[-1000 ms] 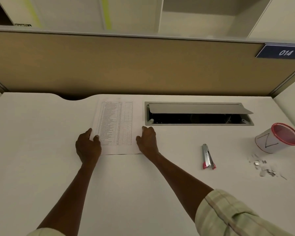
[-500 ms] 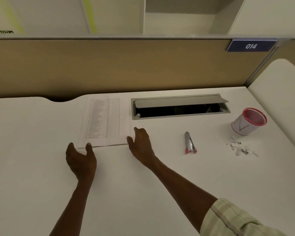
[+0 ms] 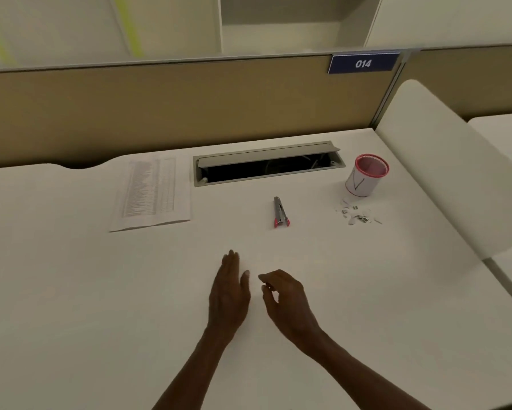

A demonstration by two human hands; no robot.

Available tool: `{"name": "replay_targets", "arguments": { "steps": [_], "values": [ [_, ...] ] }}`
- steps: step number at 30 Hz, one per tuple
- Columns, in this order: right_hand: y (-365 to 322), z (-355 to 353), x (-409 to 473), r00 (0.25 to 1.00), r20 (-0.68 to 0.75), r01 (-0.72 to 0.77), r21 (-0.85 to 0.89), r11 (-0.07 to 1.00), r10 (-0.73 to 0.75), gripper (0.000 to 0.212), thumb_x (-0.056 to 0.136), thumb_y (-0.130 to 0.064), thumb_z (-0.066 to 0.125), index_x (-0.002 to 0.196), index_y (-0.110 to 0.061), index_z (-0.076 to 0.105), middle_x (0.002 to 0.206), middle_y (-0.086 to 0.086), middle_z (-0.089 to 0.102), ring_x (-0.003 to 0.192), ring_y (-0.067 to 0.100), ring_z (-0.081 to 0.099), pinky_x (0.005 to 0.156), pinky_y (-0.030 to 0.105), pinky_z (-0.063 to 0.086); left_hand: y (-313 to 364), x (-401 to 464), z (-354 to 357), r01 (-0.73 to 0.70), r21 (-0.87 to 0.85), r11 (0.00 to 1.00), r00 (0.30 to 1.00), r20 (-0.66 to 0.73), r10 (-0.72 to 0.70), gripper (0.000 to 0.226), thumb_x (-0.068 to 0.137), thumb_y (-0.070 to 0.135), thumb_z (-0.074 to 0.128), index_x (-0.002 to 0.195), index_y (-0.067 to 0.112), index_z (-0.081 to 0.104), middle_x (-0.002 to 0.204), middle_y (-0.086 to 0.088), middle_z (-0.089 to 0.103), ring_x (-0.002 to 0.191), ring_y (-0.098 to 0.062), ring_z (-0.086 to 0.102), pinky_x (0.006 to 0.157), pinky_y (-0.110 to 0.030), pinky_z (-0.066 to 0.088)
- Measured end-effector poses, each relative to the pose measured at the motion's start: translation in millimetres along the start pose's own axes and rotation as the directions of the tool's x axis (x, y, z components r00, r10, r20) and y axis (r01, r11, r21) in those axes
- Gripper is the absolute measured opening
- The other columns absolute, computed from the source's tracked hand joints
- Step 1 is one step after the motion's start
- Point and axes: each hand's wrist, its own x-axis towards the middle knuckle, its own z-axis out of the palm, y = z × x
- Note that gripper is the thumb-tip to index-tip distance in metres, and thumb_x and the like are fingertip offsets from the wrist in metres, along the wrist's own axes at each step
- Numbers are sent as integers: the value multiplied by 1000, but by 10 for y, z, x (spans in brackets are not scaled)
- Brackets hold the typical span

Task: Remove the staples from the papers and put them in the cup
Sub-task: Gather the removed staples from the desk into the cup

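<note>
A printed stack of papers point(image 3: 152, 194) lies flat at the back left of the white desk point(image 3: 71, 291). A small metal staple remover with pink tips point(image 3: 279, 212) lies in the middle. At the right stands a white cup with a red rim point(image 3: 365, 176), and several pulled staples and paper scraps point(image 3: 356, 213) lie scattered just in front of it. My left hand point(image 3: 229, 294) hovers near the desk's middle with straight fingers, holding nothing. My right hand point(image 3: 284, 297) is beside it, fingers loosely curled, empty. Both hands are well short of the papers and the remover.
An open cable hatch with a raised grey lid point(image 3: 268, 164) is set into the desk behind the remover. A tan partition with a blue "014" plate point(image 3: 363, 63) closes the back. A white side panel point(image 3: 444, 161) rises along the right edge.
Both hands left the papers and drew back toward me, coming together at the desk's middle. The view swung to the right, so the papers sit further left.
</note>
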Motion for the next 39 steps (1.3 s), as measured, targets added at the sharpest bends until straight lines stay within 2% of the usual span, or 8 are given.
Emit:
{"name": "replay_targets", "arguments": {
  "steps": [4,8,11,19,22,29,36,39],
  "values": [
    [356,-450,-127,996,-66,-61,-4,998,60,25,90,-6,61,110,-16,71,100,-7,69,85,-1,63,79,15,52,143,60,393,-86,261,961,984,176,41,73,100,53,23,155,10,1,161,-1,-9,151,-17,-6,119,-28,-8],
    [731,-855,-193,984,-125,-128,3,992,128,23,89,-4,62,106,-13,73,97,-5,71,83,2,64,77,16,52,301,74,684,-143,362,921,980,185,80,97,82,73,-14,154,9,1,160,-3,-9,150,-19,-5,119,-30,-5],
    [1034,-1124,-165,971,-158,-178,9,984,178,21,88,-2,62,103,-12,73,95,-4,71,81,3,64,76,10,49,526,78,905,-172,360,917,975,198,105,99,80,72,-18,155,10,3,162,-2,-8,150,-18,-5,119,-29,-4],
    [1876,-1765,274,943,-207,-265,3,964,260,27,85,1,64,111,-6,70,104,6,68,76,1,57,73,0,42,1316,318,1576,-232,303,924,957,242,161,67,99,48,18,153,8,17,163,-5,6,151,-19,-1,119,-30,-2],
    [2132,-1920,483,923,-211,-322,37,946,322,35,86,-8,68,120,-8,64,115,6,59,88,12,60,83,18,53,1499,448,1744,-248,291,924,957,221,188,54,104,26,36,152,6,23,162,-10,10,151,-24,4,119,-31,1],
    [2455,-2076,1121,914,19,-403,-86,911,406,80,82,-34,76,146,-10,36,144,13,34,135,28,32,107,34,35,1785,700,1971,-262,278,924,963,136,232,39,92,7,61,129,-4,55,133,-24,53,124,-37,52,93,-41,53],
    [2531,-1963,1465,967,109,-213,-137,967,229,56,83,-31,74,130,-7,57,124,10,48,114,25,45,90,24,37,1836,1061,2050,-159,176,971,987,3,161,15,97,14,53,108,11,62,104,3,58,101,-16,55,83,-13,45],
    [2521,-1918,1481,979,63,-186,-116,976,194,40,86,-25,71,121,-6,64,115,9,53,103,22,49,81,23,36,1785,1176,2085,-202,183,962,977,-25,210,17,94,9,53,101,6,67,94,-4,63,89,-22,60,81,-31,53]
  ]
}}
